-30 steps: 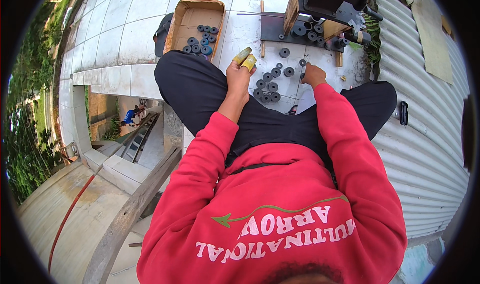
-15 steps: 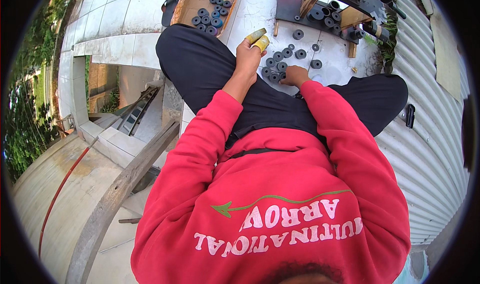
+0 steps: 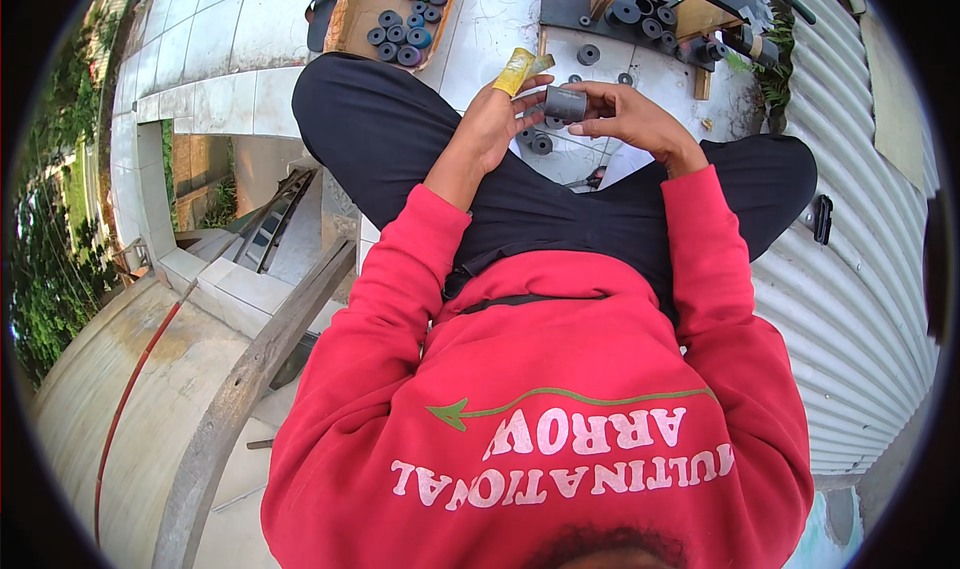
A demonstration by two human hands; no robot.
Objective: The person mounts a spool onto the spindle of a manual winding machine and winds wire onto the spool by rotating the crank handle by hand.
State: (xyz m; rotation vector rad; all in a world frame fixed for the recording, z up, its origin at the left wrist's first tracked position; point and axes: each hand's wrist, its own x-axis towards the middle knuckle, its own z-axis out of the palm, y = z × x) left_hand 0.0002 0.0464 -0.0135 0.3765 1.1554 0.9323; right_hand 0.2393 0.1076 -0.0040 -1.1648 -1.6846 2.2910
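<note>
A dark grey cylinder (image 3: 567,104) is held up on its side between the thumb and fingers of my right hand (image 3: 630,119). My left hand (image 3: 490,129) is at the cylinder's left end, its fingers spread; whether a fingertip touches it I cannot tell. Yellow wrapping (image 3: 515,72) covers two digits of that hand. Below and behind the hands, several short dark cylinders with holes through them stand on the white tiles, among them one cylinder (image 3: 541,145) near my lap and another cylinder (image 3: 589,55) farther off. My hands hide some of the group.
A shallow brown box (image 3: 455,11) at the far left holds several dark cylinders, some bluish or purple. At the far right stands a dark low bench (image 3: 565,4) with wooden parts and more cylinders on it. Corrugated metal sheeting (image 3: 850,299) rises at right; a wooden beam (image 3: 245,379) lies at left.
My right hand has risen from the group on the tiles and now holds up a cylinder. My left hand has moved toward it and its fingers have spread.
</note>
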